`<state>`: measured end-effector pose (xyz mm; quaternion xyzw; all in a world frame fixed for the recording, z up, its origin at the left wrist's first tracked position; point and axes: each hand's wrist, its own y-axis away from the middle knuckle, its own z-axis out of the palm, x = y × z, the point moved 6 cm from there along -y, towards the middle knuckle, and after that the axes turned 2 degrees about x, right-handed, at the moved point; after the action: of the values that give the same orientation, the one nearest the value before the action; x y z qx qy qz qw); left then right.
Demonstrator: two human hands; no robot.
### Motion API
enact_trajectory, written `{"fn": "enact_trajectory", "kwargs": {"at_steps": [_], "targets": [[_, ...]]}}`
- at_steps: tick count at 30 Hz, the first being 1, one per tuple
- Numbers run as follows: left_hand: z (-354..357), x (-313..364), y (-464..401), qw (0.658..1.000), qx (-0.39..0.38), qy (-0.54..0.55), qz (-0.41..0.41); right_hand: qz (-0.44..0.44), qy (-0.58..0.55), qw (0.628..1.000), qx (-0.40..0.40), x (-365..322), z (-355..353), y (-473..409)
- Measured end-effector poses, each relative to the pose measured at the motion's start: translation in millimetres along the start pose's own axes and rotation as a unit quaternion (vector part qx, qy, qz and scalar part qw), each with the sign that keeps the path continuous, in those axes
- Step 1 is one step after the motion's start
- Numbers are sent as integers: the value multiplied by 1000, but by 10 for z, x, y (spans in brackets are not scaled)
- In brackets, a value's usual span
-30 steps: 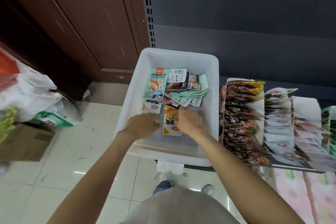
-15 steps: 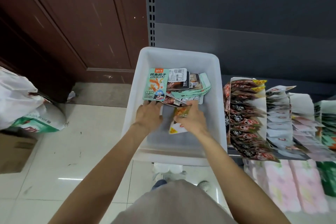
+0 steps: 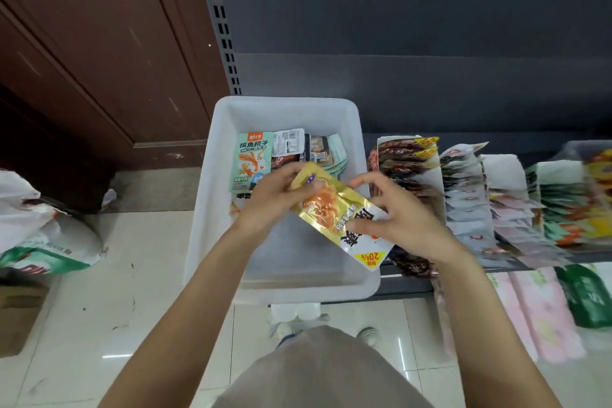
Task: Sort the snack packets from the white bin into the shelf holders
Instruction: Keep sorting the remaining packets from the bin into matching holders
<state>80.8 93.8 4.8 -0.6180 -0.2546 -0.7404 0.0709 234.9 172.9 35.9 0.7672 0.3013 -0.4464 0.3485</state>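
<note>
My left hand (image 3: 275,199) pinches the gold packet (image 3: 334,212) at its top end over the bin (image 3: 212,209); my right hand (image 3: 397,219) grips its lower end. I should read its label, then carry it flat to the matching holder (image 3: 410,182).

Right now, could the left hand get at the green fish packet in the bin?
Probably not yet: the left hand is next to the green packet, nothing between them, but both hands grip the gold packet.
</note>
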Motion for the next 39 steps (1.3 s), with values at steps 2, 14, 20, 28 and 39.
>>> {"fn": "enact_trajectory", "kwargs": {"at_steps": [2, 14, 20, 28, 39], "targets": [[115, 106, -30, 999, 2, 21, 24, 2, -75, 988, 132, 21, -392, 94], [1910, 526, -477, 920, 34, -257, 294, -71, -82, 869, 482, 559, -2066, 891], [2349, 349, -894, 722, 13, -614, 319, -157, 11, 866, 474, 507, -2687, 768], [2379, 170, -693, 679, -18, -617, 398, -213, 312, 900, 216, 320, -2518, -49], [2249, 184, -630, 723, -2, -554, 413, -116, 480, 866, 82, 629, -1890, -536]]}}
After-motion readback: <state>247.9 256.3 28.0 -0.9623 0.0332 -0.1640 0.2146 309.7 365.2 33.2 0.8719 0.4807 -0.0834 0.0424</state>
